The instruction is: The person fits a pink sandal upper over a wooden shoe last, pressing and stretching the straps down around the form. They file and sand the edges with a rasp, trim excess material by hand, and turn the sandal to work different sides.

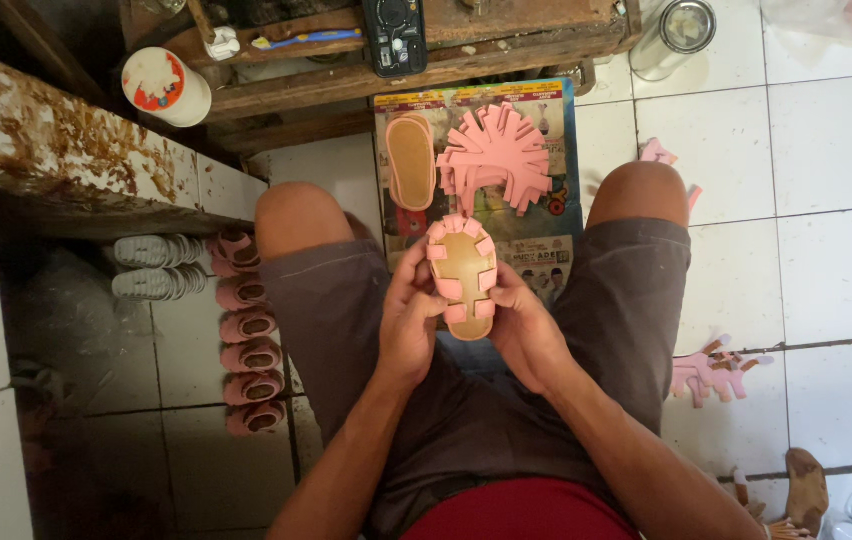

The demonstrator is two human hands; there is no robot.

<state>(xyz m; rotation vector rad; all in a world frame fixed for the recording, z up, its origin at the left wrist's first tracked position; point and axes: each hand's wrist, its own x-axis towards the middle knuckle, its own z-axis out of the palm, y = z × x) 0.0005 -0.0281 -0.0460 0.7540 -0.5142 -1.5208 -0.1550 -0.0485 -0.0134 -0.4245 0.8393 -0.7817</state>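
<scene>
I hold a small sandal (462, 268) sole-up between my knees; its tan insole has pink strap tabs folded over the rim. My left hand (409, 325) grips its left side, thumb on a tab. On the right side, my right hand (526, 335) presses the tabs with its fingers. Beyond it, on a printed sheet (556, 215) on the floor, lie a pink sole (411, 162) and a pile of pink strap cut-outs (497, 155).
A row of several finished pink sandals (249, 345) lines the floor at left, beside white soles (153, 266). A wooden bench (346, 60) with a glue tub (160, 85) stands ahead. More pink cut-outs (711, 372) lie on white tiles at right, near a jar (674, 36).
</scene>
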